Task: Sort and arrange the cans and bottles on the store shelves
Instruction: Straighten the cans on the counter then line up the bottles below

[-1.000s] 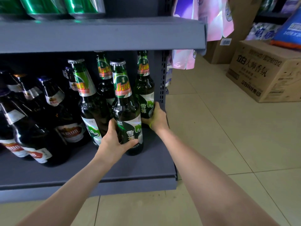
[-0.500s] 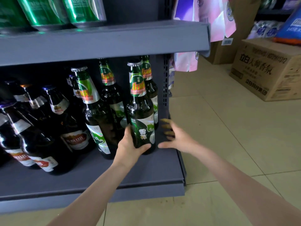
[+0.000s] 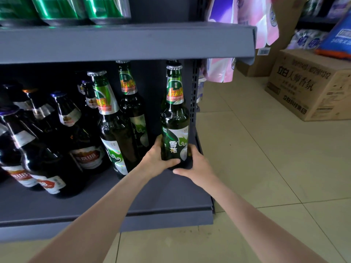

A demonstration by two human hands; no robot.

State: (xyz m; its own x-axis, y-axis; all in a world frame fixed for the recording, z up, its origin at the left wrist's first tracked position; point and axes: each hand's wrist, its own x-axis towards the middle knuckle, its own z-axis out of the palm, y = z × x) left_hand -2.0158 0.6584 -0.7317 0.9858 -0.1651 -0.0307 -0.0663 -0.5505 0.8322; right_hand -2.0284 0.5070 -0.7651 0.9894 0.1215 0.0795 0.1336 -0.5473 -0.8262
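Several dark brown U8 beer bottles (image 3: 47, 164) crowd the left of the frame on the grey lower shelf (image 3: 161, 198), leaning in the wide-angle view, their red-and-white labels low on the bodies. Above them, in the upper left corner, I see green cans (image 3: 62, 8) standing on the grey upper shelf (image 3: 133, 42). Moving toward the centre, two green beer bottles (image 3: 114, 130) stand one just behind the other, touching or nearly so; I cannot tell which. Right of centre stands the green Snow beer bottle (image 3: 174, 118) I am working with, upright near the shelf's right end, close beside the perforated upright (image 3: 193, 88). Whether its base sits on the shelf I cannot tell, since my hands cover it. My left hand (image 3: 155, 160) wraps the lower body from the left, thumb lying across the front under the label, fingers curled behind out of sight. My right hand (image 3: 197, 164) cups the base from the right, thumb pointing left under the bottle's bottom edge, fingers curled round the far side. Another bottle cap peeks out just behind the held bottle's top. Farther right, pink packages (image 3: 247, 21) hang beyond the shelf end. At the far right a cardboard box (image 3: 307, 88) printed with Chinese characters rests on the beige tiled floor (image 3: 266, 168).
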